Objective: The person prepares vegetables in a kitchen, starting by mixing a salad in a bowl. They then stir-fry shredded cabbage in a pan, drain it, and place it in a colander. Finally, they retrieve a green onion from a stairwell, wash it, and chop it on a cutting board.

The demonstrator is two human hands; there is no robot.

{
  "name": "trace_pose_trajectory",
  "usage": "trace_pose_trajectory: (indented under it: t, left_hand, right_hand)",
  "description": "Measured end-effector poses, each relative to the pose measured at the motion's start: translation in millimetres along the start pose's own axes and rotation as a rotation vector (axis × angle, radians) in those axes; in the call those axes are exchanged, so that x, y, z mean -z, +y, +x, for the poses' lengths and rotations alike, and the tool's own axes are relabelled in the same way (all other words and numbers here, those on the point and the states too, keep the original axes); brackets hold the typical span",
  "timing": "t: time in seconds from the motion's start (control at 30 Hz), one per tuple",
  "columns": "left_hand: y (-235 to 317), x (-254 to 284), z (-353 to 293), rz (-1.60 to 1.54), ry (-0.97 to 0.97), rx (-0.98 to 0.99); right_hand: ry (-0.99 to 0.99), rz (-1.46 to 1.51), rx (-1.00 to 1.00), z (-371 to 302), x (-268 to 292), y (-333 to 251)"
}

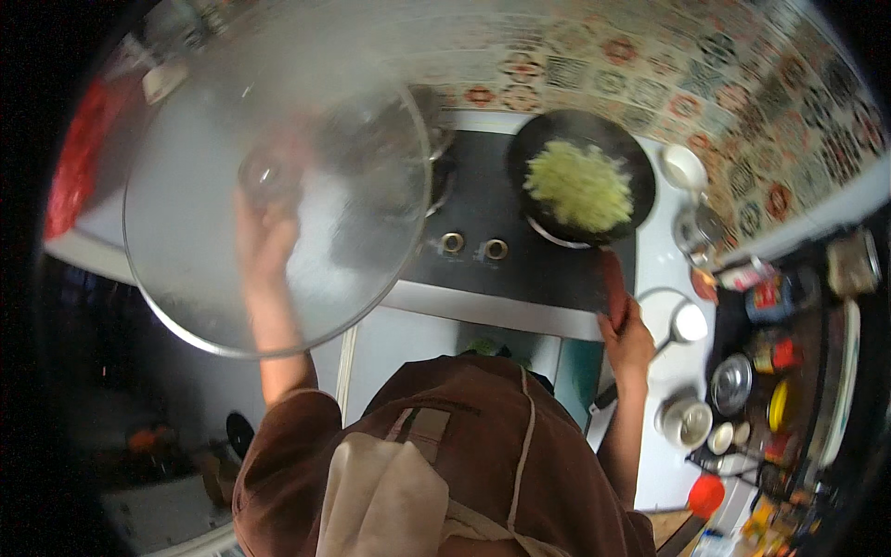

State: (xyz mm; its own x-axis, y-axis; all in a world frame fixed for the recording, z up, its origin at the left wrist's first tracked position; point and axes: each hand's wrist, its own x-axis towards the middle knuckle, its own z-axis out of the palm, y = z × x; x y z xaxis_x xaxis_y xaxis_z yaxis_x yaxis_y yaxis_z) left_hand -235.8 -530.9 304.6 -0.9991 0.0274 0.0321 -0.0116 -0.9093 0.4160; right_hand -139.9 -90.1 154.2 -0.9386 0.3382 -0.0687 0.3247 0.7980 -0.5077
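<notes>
A large round glass lid [357,251], fogged with steam and metal-rimmed, fills the left side of the view. Through the glass I see my left hand [267,227], its fingers closed around the knob at the lid's middle. On the right part of the black stove stands a dark wok [520,181] holding chopped pale-green vegetable pieces [580,186]. My right hand [631,339] is wrapped around the wok's reddish-brown handle [613,283] near the stove's front edge. The lid is well apart from the wok.
Two stove knobs [474,245] sit left of the wok. A white bowl [684,167], a glass jar [699,230], a white ladle [688,322] and a pot [687,423] line the right counter. Crowded shelves [784,353] stand beyond. A red bag [79,167] lies far left.
</notes>
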Motion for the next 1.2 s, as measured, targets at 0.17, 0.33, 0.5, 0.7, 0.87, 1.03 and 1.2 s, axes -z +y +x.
trace_pose_trajectory:
  t: [0.17, 0.33, 0.5, 0.7, 0.87, 1.03, 1.2]
  left_hand:
    - [77, 85, -113, 0.228, 0.136, -0.375]
    - [87, 202, -144, 0.656, 0.441, -0.598]
    - [65, 348, -94, -1.183, 0.065, -0.309]
    - [42, 426, -16, -0.876, 0.411, -0.315]
    - [67, 533, 23, -0.607, -0.029, -0.270]
    - [133, 607, 30, -0.547, 0.001, -0.166]
    - [111, 620, 57, -0.061, 0.177, -0.292]
  right_hand:
    - [0.059, -0.005, 0.084, -1, -4, 6]
    - [0.038, -0.116, 0.127, 11, -11, 3]
    - [0.014, -0.130, 0.103, 15, -14, 6]
    - [0.006, -0.157, 0.024, 16, -19, 9]
    - [0.005, -0.005, 0.058, 36, -30, 9]
    - [-0.119, 0.022, -0.155, 55, -23, -6]
    - [-0.167, 0.437, -0.252, 61, -23, -13]
